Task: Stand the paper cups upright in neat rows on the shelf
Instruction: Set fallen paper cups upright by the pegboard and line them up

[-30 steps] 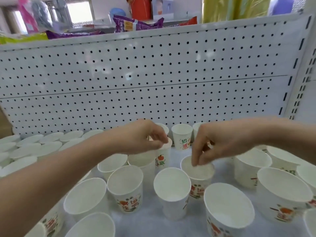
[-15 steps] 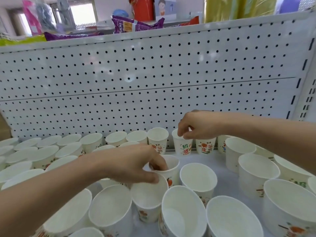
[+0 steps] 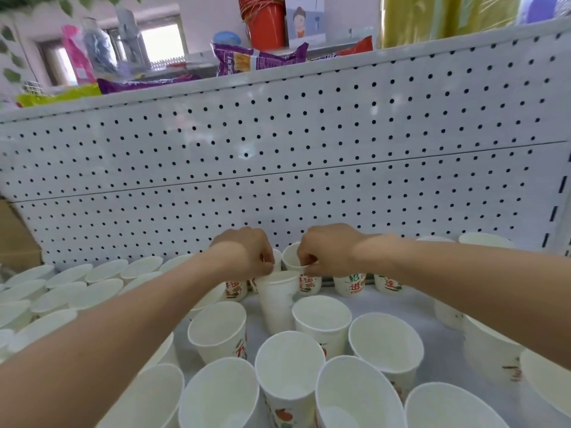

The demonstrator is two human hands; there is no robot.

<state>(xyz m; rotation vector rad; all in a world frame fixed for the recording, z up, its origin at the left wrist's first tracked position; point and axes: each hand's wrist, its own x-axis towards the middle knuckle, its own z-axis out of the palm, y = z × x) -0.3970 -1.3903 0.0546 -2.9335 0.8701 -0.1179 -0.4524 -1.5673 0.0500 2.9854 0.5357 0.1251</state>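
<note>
Our left hand (image 3: 247, 254) pinches the rim of a tall paper cup (image 3: 276, 301) mid-shelf (image 3: 438, 332), just in front of the back row by the pegboard (image 3: 278, 168). It's upright, long axis vertical, mouth up. Our right hand (image 3: 327, 251) pinches the rim of a back-row cup (image 3: 292, 257), mouth tilted toward us.

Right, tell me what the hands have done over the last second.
Both hands moved away from the near cups to the back of the shelf. The left hand now pinches the rim of a tall plain cup; the right hand pinches a back-row cup. The left-side cup rows and pegboard look unchanged.
</note>
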